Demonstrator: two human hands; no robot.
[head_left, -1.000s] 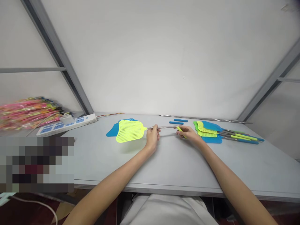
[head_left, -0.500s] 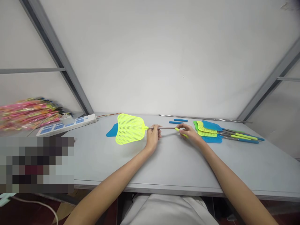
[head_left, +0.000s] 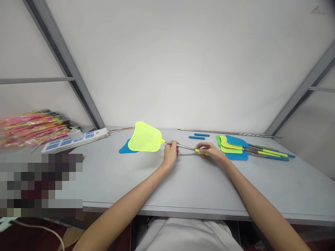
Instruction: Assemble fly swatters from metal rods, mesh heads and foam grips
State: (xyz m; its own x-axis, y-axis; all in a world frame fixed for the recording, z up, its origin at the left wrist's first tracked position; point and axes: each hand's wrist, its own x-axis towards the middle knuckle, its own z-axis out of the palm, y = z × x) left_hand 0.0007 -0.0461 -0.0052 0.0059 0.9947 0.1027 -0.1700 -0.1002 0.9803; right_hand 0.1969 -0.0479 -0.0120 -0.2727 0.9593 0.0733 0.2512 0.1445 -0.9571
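Observation:
A yellow fly swatter (head_left: pixel 145 138) is held above the table between both hands. My left hand (head_left: pixel 170 153) is closed around its metal rod, just below the perforated head. At the rod's other end, my right hand (head_left: pixel 209 151) is closed on the yellow handle grip (head_left: pixel 197 150), part of which the fingers hide. The rod meets the grip's near end. Under the yellow head a blue swatter head (head_left: pixel 126 147) lies on the table, partly covered from view.
Finished-looking swatters (head_left: pixel 235 148) in blue, yellow and green are stacked at right. Two blue grips (head_left: pixel 199 136) and long metal rods (head_left: pixel 230 132) lie by the wall. At left are a power strip (head_left: pixel 75 139) and bagged colourful items (head_left: pixel 31 127). A pixelated patch covers the lower left.
The yellow swatter has tilted, its head rising and its handle end dipping. My right hand has lowered slightly with the grip, while my left hand has stayed nearly in place.

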